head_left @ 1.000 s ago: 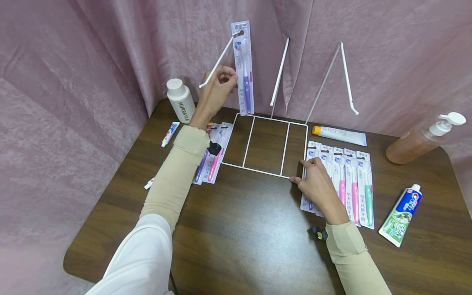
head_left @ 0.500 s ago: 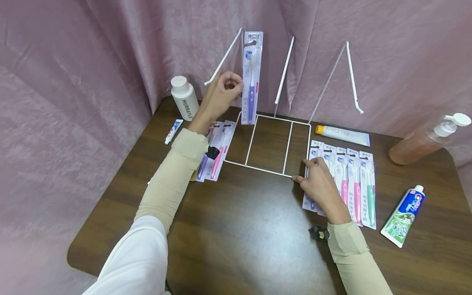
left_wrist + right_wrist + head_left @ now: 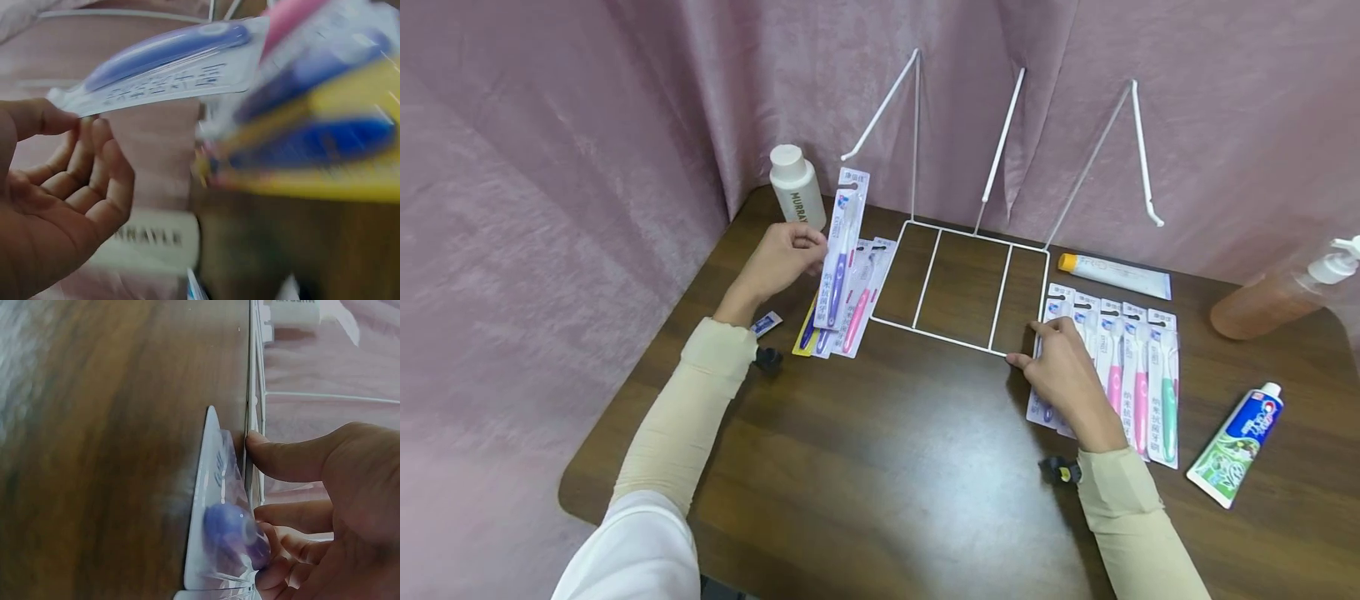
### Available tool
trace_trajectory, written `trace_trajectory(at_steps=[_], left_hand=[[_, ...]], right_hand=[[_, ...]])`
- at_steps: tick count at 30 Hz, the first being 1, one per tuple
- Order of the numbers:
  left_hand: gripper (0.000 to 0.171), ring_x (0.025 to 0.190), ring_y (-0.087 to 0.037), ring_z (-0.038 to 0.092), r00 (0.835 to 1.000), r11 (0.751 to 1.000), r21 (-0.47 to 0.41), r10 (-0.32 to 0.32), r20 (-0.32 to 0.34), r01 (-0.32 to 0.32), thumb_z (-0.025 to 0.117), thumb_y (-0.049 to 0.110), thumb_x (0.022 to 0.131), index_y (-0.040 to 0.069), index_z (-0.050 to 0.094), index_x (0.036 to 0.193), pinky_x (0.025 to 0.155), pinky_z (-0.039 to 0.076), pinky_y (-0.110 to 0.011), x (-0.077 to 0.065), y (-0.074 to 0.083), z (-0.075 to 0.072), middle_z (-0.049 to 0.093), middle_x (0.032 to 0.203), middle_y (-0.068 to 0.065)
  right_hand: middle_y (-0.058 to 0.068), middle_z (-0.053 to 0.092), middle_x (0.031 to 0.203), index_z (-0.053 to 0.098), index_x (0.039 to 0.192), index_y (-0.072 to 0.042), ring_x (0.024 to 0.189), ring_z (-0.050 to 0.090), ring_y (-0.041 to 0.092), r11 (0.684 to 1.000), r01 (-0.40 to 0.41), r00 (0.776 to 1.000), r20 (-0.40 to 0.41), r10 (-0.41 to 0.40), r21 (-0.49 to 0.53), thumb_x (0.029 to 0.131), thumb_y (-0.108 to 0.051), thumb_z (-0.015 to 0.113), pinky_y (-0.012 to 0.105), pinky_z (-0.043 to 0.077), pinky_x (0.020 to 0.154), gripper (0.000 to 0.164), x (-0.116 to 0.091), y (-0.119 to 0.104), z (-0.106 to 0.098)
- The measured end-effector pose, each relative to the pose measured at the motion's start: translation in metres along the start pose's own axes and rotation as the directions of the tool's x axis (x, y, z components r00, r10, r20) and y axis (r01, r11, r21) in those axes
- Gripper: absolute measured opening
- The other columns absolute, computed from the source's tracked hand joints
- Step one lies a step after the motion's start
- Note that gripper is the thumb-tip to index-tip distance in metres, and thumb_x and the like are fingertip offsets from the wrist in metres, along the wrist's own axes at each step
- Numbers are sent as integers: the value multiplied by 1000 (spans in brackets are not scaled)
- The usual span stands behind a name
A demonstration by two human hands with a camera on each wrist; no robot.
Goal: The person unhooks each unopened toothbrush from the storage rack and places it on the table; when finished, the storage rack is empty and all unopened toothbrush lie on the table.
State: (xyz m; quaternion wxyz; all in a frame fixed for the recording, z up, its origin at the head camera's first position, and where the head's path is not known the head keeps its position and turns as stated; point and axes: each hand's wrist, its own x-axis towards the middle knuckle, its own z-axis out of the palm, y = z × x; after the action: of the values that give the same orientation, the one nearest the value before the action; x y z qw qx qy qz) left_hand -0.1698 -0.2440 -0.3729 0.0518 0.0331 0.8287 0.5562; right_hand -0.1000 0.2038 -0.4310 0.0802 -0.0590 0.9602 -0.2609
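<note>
My left hand [image 3: 786,258] pinches the edge of a packaged purple toothbrush [image 3: 841,258] between thumb and fingers. The pack stands tilted, raised over a small group of packs at the left: a pink toothbrush pack [image 3: 857,321] and a yellow-backed pack [image 3: 805,337] show beside it. At the right, my right hand [image 3: 1063,367] holds the near right corner of a white wire rack [image 3: 955,341], thumb on the front wire and forefinger at the side. Under and beside that hand lies a row of several toothbrush packs [image 3: 1139,400]; the hand partly covers the purple ones.
Three hooked arms, including a left hook [image 3: 881,105], rise at the rack's back before a pink curtain [image 3: 700,100]. Around it are a white bottle [image 3: 800,196], an orange-capped tube [image 3: 1116,273], a pump bottle [image 3: 1262,304], a blue-green toothpaste tube [image 3: 1236,446] and a small tube [image 3: 767,323].
My left hand has brought the purple toothbrush pack from beside the rack's left hook down and leftward, over the left-hand packs. The right hand keeps its place at the rack's corner.
</note>
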Motion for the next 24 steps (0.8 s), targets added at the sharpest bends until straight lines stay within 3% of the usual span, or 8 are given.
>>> trace_trajectory(at_steps=[7,13,24], left_hand=[[26,75,-8,67,988,990,-26,-138,74,141,60,4,110,-18,68,120,71,60,-22,-13,-26,-23,71,82,6],[29,78,-10,66,969,976,17,-216,120,215,60,6,109,-18,69,122,73,60,-22,-16,-38,-27,69,86,5],[21,77,-11,66,939,945,6,-326,114,327,61,8,110,-9,71,114,72,60,-23,-20,-51,-34,67,86,4]], right_hand=[[36,54,149,56,157,16,131,59,52,1000,5,1000,-1,-5,-6,101,-34,87,68,51,112,81,5,15,3],[38,52,150,55,158,17,134,58,55,1000,-11,1000,20,11,-8,101,-30,86,70,49,115,80,4,12,1],[38,53,150,56,158,16,131,60,55,1000,-13,1000,8,13,-7,101,-32,87,69,50,113,80,5,13,1]])
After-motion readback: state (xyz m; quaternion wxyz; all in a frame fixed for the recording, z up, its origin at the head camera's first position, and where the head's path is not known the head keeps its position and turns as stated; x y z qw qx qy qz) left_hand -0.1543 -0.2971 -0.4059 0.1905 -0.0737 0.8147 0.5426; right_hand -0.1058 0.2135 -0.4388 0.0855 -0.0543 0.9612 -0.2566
